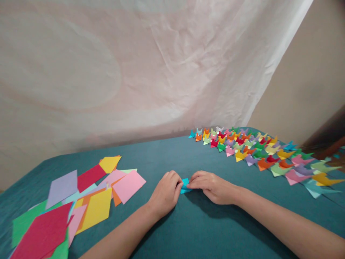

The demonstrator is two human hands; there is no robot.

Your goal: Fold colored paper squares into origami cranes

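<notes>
A small piece of folded blue paper (185, 186) is held between my two hands, just above or on the dark teal tabletop. My left hand (167, 192) pinches its left side with thumb and fingers closed. From the other side, the fingertips of my right hand (211, 186) press together on its right edge. Parts of the paper are hidden behind the fingers, so its full shape cannot be made out.
Loose paper squares (98, 210) in several colours lie overlapping at the left. Rows of folded paper birds (241, 155) cover the table's right side. Behind the table (151, 153) hangs a pale cloth (161, 72), with a plain wall (302, 82) at the right.
</notes>
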